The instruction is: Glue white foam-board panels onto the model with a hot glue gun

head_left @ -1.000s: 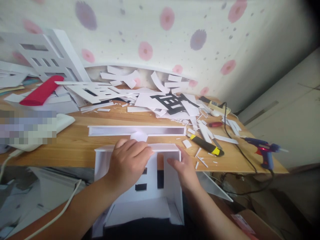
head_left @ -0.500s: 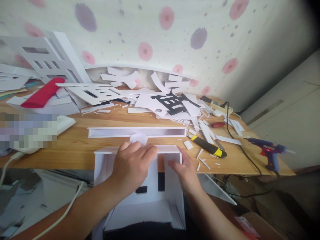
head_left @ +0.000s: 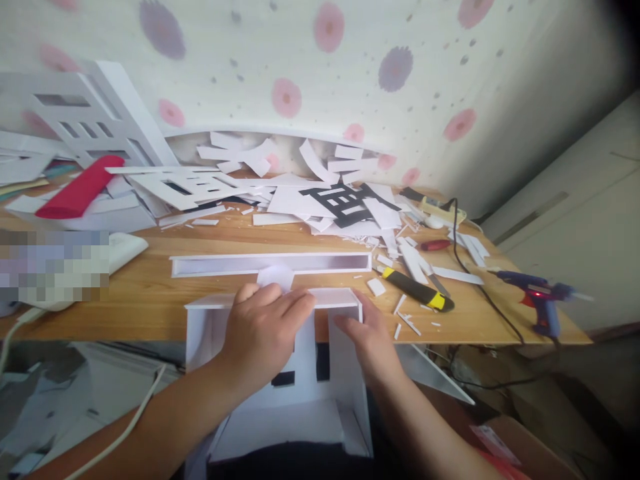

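A white foam-board box with cut-out openings is tilted at the table's front edge, its open side toward me. My left hand is closed over its upper edge, with the fingers curled across the board. At the upper right corner, my right hand grips the side panel, thumb inside and fingers outside. Just beyond the box lies a long, narrow white foam-board tray. A small white flap shows between that tray and my left hand; what it belongs to is unclear.
A yellow-black utility knife and white scraps lie to the right. A blue glue gun with a lit red light stands at the table's right edge, near a black cable. Cut boards pile up at the back; a red object lies left.
The view has shifted slightly, so everything on the table sits a little further left. Both hands keep the same hold on the box.
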A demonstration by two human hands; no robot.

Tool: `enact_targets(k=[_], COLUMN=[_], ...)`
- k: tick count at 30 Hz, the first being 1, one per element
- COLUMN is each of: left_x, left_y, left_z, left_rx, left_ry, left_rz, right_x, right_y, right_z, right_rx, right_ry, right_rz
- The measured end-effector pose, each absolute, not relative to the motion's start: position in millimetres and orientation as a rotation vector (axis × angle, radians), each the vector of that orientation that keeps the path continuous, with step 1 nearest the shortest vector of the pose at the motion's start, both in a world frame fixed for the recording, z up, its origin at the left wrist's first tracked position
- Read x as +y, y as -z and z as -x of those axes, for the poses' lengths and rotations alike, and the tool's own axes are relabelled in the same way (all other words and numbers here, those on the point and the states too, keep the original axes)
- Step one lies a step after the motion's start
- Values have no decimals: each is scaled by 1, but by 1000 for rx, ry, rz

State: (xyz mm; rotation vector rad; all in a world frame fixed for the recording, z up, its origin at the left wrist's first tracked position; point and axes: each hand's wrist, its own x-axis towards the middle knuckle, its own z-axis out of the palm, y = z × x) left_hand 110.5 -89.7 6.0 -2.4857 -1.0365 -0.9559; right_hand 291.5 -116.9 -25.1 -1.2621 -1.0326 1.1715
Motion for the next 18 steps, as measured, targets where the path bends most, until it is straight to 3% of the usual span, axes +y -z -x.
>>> enact_targets(k=[18], left_x=[-89], left_y=[-8], left_z=[-113], left_rx=[-1071], left_ry=[953], left_rz=[2480], right_x=[-117], right_y=[23], right_z=[-287], right_rx=[-1099], right_ry=[-1123], right_rz=[1384])
